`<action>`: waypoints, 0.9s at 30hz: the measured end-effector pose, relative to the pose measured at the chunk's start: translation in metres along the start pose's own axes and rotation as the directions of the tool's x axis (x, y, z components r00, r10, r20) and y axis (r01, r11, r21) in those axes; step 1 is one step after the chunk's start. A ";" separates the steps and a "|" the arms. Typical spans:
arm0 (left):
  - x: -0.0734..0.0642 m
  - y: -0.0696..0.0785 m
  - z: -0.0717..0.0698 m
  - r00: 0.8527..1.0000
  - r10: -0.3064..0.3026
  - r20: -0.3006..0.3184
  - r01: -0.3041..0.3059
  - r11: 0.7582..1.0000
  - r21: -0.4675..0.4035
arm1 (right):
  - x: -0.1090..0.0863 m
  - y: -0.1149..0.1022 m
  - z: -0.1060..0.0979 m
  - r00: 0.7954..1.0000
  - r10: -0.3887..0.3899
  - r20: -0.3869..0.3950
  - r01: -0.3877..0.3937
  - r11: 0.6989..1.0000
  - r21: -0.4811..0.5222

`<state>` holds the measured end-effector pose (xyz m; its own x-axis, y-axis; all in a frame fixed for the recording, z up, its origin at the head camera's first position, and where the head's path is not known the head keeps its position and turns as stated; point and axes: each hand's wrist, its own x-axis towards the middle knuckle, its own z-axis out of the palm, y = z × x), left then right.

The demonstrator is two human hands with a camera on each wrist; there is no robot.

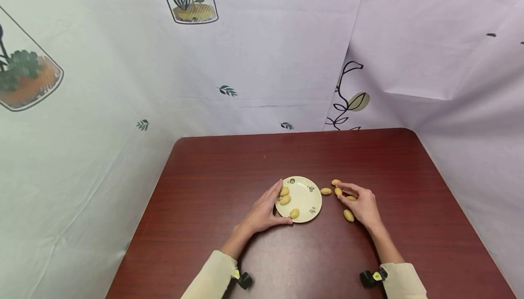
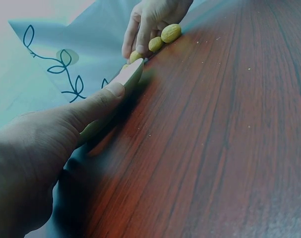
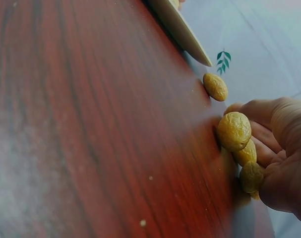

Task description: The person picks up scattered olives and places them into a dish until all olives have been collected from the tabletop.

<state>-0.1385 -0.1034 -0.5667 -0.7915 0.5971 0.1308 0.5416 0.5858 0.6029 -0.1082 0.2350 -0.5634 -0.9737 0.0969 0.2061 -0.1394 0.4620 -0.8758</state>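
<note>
1. As counted in the head view, eight yellow pieces (image 1: 348,215) are present: three on the one plate (image 1: 304,199), five off it to the right, over the desk (image 1: 221,162).

2. On the plate, two pieces lie together at the left side; the third sits apart, near the front rim. The first lies roughly crosswise; the other two slant, right ends farther from the person.

3. Off the plate, one piece (image 1: 325,191) lies just beside the rim, its long axis running left to right, toward the plate. The nearest piece to the person slants from upper left to lower right. Another, partly under the right hand (image 1: 364,205), lies roughly crosswise.

4. Condition: each piece is a small, plump oval; the right wrist view shows wrinkled, yellow-brown skin. The plate is round and cream, with small printed sprigs.

5. Right hand: thumb and forefinger pinch one piece (image 1: 338,191) between their tips; its long axis cannot be told with certainty.

6. Left hand (image 1: 264,212): fingers grasp the plate's left edge, thumb laid over the near rim.

7. Surroundings: two cream sleeves (image 1: 210,274), two black wrist cameras (image 1: 244,281), and pale cloth (image 1: 262,62) printed with plants behind the dark red desk.
</note>
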 end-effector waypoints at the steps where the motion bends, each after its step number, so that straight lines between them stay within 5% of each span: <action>1: 0.000 0.000 0.000 1.000 -0.001 0.002 0.001 1.000 0.000 | 0.000 0.000 0.000 1.000 -0.001 0.001 0.001 1.000 0.005; 27: 0.000 0.000 0.000 1.000 -0.020 0.007 0.020 1.000 -0.015 | 0.003 -0.011 0.002 0.998 -0.067 0.006 0.066 0.989 0.135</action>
<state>-0.1387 -0.1038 -0.5669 -0.8003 0.5889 0.1129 0.5208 0.5894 0.6175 -0.1104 0.2280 -0.5540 -0.9633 0.0601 0.2616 -0.2260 0.3441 -0.9113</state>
